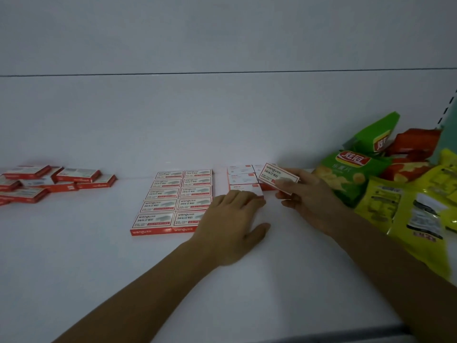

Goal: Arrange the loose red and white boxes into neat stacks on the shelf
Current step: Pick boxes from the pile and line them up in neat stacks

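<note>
view: head cam only, looking down on a flat white shelf board (74,268) with a plain white back panel (222,120) behind it

box look: small flat cardboard boxes (158,220), white top face with a thin red frame, "wengu" and "24/6" printed on it, solid red side edges

tidy block (173,201): mid shelf, boxes laid flat in two columns by five rows, edges touching, printed faces up; can't tell how many layers deep

second group (241,177): just right of the tidy block with a narrow gap between them, back near the panel, plainer white faces up, partly hidden by the hands

loose heap (49,181): far left, well apart from the rest, same boxes lying at all angles and overlapping, lots of red edge showing

held box (278,177): one more of the same, tilted, printed face toward the camera, over the right side of the second group

right hand (309,194): fingers and thumb closed round the right end of the held box; too blurry to say exactly where each finger sits

left hand (232,226): palm down, fingers pretty much straight, tips resting on the front box of the second group, thumb spread out on the shelf, not gripping anything

right end: green crisp bag (346,174) nearest the right hand, red foil bags (415,149) behind it, yellow foil bags (408,211) in front, all piled up
</note>
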`<state>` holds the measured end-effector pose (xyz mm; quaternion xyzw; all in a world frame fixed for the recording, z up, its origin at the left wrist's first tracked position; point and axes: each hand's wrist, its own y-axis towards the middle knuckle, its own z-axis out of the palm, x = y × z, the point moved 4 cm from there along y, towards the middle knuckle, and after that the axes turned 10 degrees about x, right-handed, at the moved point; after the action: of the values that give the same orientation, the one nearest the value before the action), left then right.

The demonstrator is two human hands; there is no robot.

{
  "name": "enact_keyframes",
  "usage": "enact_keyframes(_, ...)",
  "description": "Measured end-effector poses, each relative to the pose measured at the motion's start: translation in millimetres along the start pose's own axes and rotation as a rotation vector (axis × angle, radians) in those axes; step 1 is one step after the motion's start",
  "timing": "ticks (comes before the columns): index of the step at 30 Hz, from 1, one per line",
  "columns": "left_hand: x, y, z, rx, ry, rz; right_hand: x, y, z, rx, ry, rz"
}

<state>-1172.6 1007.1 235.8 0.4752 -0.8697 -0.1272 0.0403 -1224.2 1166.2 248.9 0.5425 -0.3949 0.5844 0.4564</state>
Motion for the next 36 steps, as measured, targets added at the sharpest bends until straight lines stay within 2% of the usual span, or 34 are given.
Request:
enact_keyframes(7,14.3,-2.3,-19.7,-0.087,0.019,0.018,4.7,-8.4,12.6,0.074,-0.150,-0.068)
enact_keyframes(11,43.8,-27.1,-37.7,-0.047,0.026,0.035,13.7,-17.4,31.6,0.160,-0.279,-0.123)
enact_keyframes(18,82.2,-66.6,-37.2,0.036,-0.070,-0.187,11.8,-9.2,97.2,0.367,-0.523,-0.176)
enact_keyframes(24,94.6,-80.1,-22.4,0.001,-0.243,-0.249,-9.4,1.6,123.9,0.317,-0.694,-0.169)
enact_keyframes(30,94.8,-78.7,-25.3,0.031,-0.157,-0.264,-4.9,-0.6,130.3,0.245,-1.066,-0.280)
enact_keyframes(33,99.3,-70.0,-31.7,0.098,-0.119,-0.251,-6.1,-0.2,130.7,0.285,-1.180,-0.332)
enact_keyframes(36,104.9,-63.1,-32.8,0.094,-0.162,-0.237,-3.0,4.2,131.1,0.335,-1.275,-0.314)
